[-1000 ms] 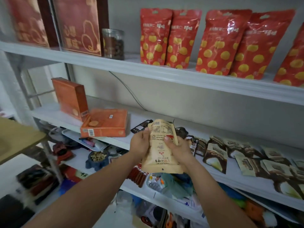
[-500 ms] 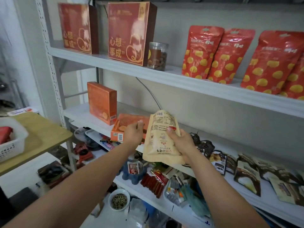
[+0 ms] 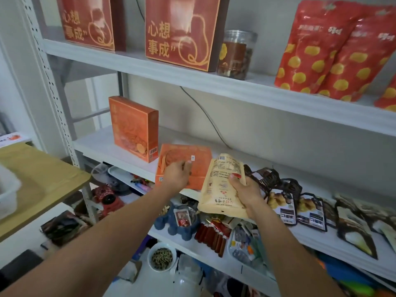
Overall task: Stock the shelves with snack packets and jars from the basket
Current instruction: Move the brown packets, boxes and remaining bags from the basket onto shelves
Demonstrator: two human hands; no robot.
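My right hand point(image 3: 246, 190) grips a beige snack packet point(image 3: 220, 189) by its right edge, holding it upright just in front of the middle shelf point(image 3: 120, 150). My left hand point(image 3: 176, 175) has let go of the packet and rests with spread fingers on a flat orange box point(image 3: 192, 161) lying at the shelf's front edge. A second orange box point(image 3: 134, 128) stands upright behind it to the left. A white basket point(image 3: 7, 189) shows at the left edge on a wooden table point(image 3: 40, 176).
Dark snack packets point(image 3: 308, 209) lie in a row on the middle shelf to the right. The top shelf holds red boxes point(image 3: 182, 31), a clear jar point(image 3: 235, 54) and red spotted bags point(image 3: 321, 52). The lower shelf point(image 3: 192, 245) is crowded with small goods and a blue bowl point(image 3: 177, 221).
My left hand left the beige packet and moved left onto the flat orange box. The right hand now holds the packet alone. The view moved closer and to the left.
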